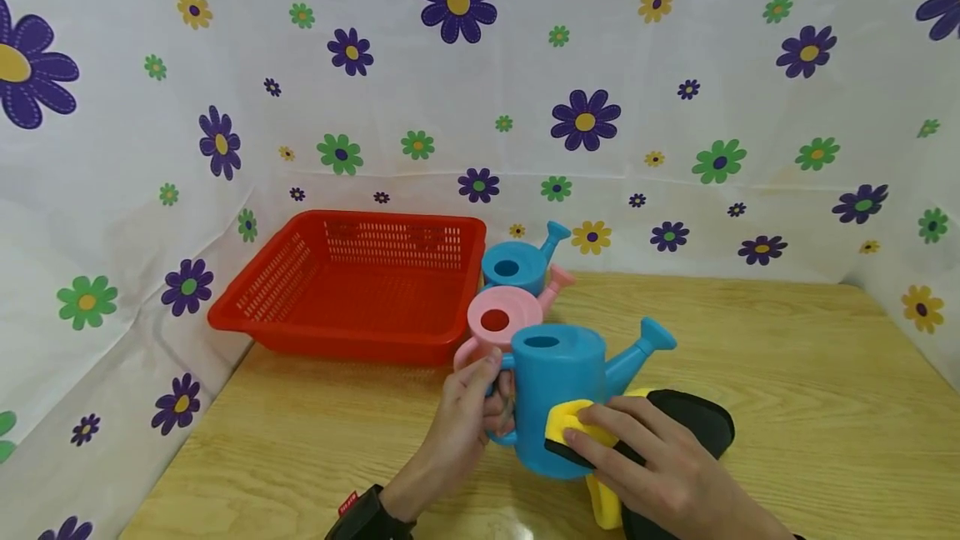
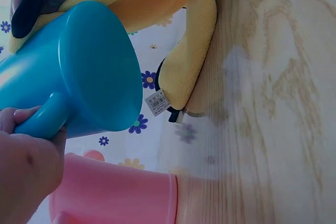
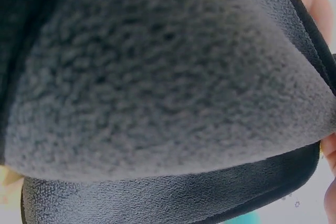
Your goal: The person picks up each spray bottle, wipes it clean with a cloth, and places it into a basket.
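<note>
My left hand grips the handle of a blue toy watering can, its spout pointing to the right. In the left wrist view the can's flat base shows, raised off the table. My right hand holds a cloth, yellow on one face and dark grey on the other, against the can's lower side. The rest of the cloth hangs down in folds, with a white tag at one edge. Grey fabric fills most of the right wrist view.
Just behind the held can stands a pink watering can, with another blue watering can behind that. A red plastic basket sits at the back left, close beside them. The wooden table backs onto a flower-print sheet.
</note>
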`<act>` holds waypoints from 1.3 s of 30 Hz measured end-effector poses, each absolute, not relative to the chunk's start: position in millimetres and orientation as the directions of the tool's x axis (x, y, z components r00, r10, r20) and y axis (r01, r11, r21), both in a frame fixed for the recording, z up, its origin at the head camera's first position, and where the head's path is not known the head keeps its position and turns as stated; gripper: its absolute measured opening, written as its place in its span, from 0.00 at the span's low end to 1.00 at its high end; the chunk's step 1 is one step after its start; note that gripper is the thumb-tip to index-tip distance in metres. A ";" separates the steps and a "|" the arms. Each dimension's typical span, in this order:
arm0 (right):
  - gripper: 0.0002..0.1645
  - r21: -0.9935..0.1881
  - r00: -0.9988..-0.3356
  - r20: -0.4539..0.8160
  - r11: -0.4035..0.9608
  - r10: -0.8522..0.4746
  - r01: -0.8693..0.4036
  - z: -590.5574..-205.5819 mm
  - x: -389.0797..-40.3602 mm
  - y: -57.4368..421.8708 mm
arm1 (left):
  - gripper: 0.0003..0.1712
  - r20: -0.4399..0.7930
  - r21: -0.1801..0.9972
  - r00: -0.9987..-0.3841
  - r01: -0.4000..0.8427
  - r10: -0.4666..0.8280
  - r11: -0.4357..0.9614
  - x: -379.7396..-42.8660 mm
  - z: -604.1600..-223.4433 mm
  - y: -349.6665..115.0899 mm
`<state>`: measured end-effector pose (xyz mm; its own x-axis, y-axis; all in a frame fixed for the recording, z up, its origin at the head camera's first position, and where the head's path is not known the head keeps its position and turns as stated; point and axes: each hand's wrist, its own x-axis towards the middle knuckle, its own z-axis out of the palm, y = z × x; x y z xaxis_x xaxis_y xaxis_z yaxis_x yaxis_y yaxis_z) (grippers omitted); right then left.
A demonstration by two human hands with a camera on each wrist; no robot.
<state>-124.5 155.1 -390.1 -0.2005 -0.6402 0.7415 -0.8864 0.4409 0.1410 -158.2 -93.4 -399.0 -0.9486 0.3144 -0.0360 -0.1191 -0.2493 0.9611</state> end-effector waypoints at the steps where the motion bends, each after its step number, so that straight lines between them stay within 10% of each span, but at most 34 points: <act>1: 0.22 0.143 -0.192 0.743 0.433 -0.641 -0.890 -391.0 -124.0 154.2 | 0.26 -0.030 0.961 -0.952 -0.111 0.305 -0.252 -158.8 -398.4 -93.5; 39: 0.23 0.146 -0.235 0.629 0.410 -0.741 -0.900 -402.3 -115.2 154.3 | 0.26 0.026 0.940 -0.972 -0.056 0.234 -0.338 -164.8 -392.0 -105.3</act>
